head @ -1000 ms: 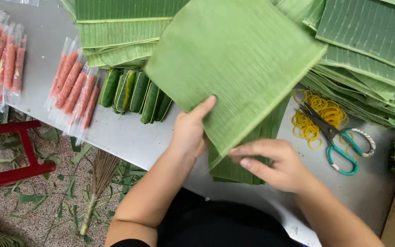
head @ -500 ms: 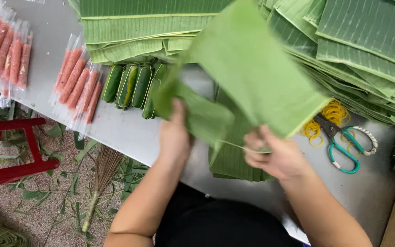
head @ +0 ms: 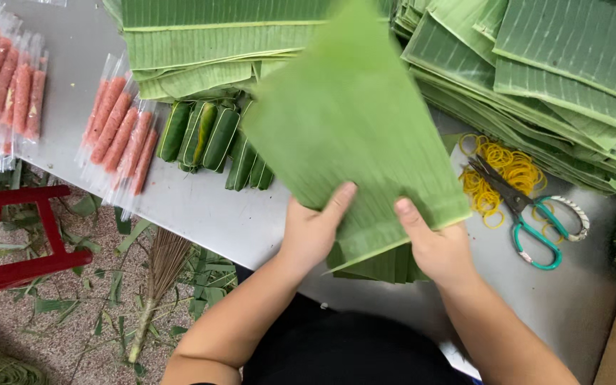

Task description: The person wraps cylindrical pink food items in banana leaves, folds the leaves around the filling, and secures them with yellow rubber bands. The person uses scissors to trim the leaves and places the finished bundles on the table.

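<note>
One banana leaf sheet [head: 354, 135] held up flat over the grey surface [head: 201, 214], near edge pinched between both hands. Left hand [head: 315, 232] grasping the lower left of the sheet, thumb lying on top; right hand [head: 436, 246] grasping the lower right, thumb likewise pressed on the leaf face. Spread open now — half a second ago folded and bunched between the hands, a second ago lying lower with the left hand flat upon it. Directly beneath the hands, a small stack of cut leaf pieces [head: 379, 267] at the surface's near edge. Just left of the held sheet, a row of dark green leaf-wrapped rolls [head: 208, 135], unmoved since the earlier frames. Further left, pink sausages in clear sleeves [head: 119, 135], and more of the same [head: 1, 85] at the far left corner. Behind and to the right, tall piles of banana leaves [head: 550, 78]. Right of the hands, a heap of yellow rubber bands [head: 500, 175] with teal-handled scissors [head: 525, 214] lying across it — both as before. Below the surface, a red stool [head: 16, 235] and a broom [head: 155, 292] on the littered floor.
</note>
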